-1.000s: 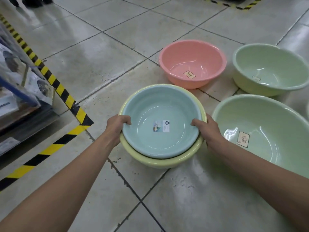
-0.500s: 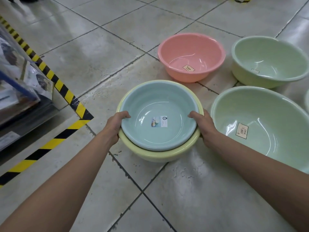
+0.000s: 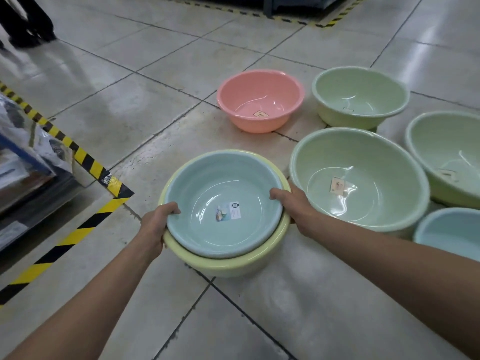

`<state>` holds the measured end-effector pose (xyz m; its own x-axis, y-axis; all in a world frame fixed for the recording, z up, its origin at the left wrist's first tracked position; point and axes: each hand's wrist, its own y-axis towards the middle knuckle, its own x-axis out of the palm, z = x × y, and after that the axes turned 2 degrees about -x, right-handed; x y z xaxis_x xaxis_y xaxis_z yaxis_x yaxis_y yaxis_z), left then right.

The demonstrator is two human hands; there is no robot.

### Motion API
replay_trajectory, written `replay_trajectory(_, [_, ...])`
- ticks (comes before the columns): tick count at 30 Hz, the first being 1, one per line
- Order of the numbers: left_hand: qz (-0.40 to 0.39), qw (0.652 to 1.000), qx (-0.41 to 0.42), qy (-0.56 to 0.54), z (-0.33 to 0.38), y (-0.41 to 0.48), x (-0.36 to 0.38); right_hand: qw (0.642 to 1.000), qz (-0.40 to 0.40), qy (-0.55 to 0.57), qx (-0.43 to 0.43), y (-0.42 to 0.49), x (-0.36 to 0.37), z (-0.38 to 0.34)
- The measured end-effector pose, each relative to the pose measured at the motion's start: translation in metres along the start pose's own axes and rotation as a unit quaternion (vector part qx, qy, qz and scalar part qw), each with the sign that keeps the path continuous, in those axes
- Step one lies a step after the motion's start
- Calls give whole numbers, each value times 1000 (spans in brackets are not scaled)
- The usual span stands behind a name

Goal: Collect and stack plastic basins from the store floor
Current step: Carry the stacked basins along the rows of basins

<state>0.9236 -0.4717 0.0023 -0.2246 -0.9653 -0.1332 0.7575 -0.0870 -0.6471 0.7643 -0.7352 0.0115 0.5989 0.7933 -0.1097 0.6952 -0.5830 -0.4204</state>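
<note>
Head view: open tiled floor [image 3: 161,81] spreads far and left, edged by black-and-yellow hazard tape [image 3: 85,159] beside a shelf [image 3: 23,178] cut off at the left. Left hand [image 3: 155,227] and right hand [image 3: 293,203] each clasp opposite rims of a glossy blue basin [image 3: 223,203] nested in a yellow basin [image 3: 233,263], near centre. Just right sits a large green basin [image 3: 363,175]; farther off, a pink basin [image 3: 259,100] and another green basin [image 3: 361,97]. Two more basins run off the right edge. Sticker print is unreadable.
</note>
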Motion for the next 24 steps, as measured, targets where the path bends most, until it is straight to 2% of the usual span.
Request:
replay_trajectory(7, [-24,993,105,-39,70,-38,33,993,63,53,-84,-31,-43,-57])
replay_trajectory(10, [-54,987,149,-30,99,-72,75,987,98,66,-111,-47,-85,-78])
replay_trajectory(14, [-133,978,160,-7,113,-115,155,970,189,103,-115,-74,-168,-82])
replay_trajectory(21, [-329,926,164,89,68,-210,332,912,374,131,-105,-173,-334,-31])
replay_trajectory(24, [-354,918,138,109,26,-244,383,882,442,132,-94,-220,-379,4])
